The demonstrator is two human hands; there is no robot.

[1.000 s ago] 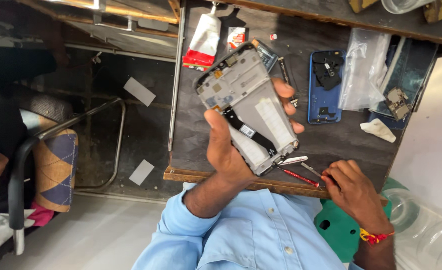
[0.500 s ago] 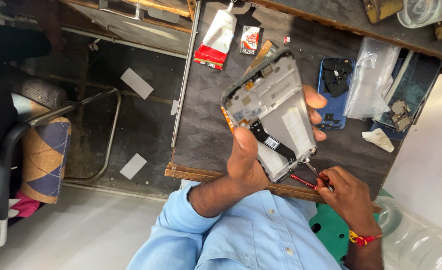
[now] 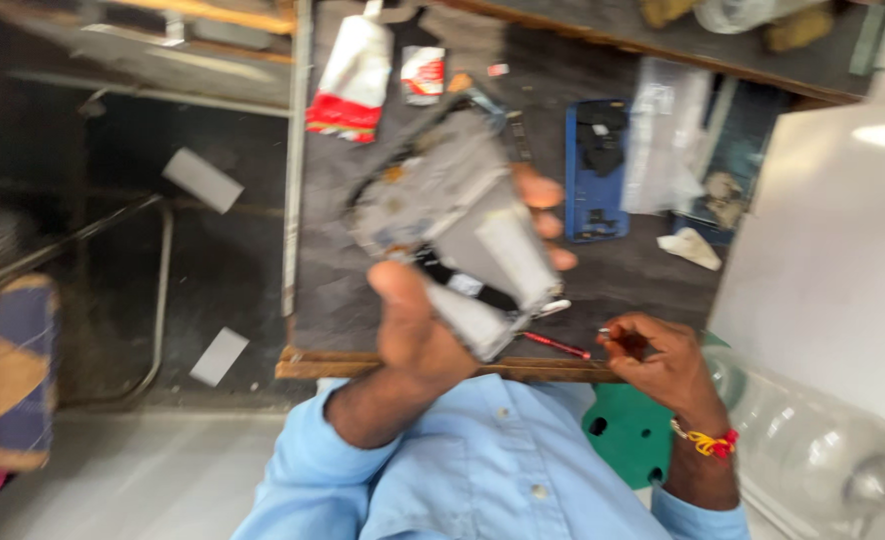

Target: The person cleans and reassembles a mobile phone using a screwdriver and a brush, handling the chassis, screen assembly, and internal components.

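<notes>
Opened phone [image 3: 453, 215], one, gripped in our left hand [image 3: 418, 330] above the dark bench [image 3: 363, 290].
Just right of the phone, our right hand [image 3: 663, 360] pinches something small; we cannot tell what. Beyond the phone lie one blue phone shell [image 3: 595, 170], two red-and-white packets [image 3: 355, 75] and one clear bag [image 3: 668, 135].
</notes>
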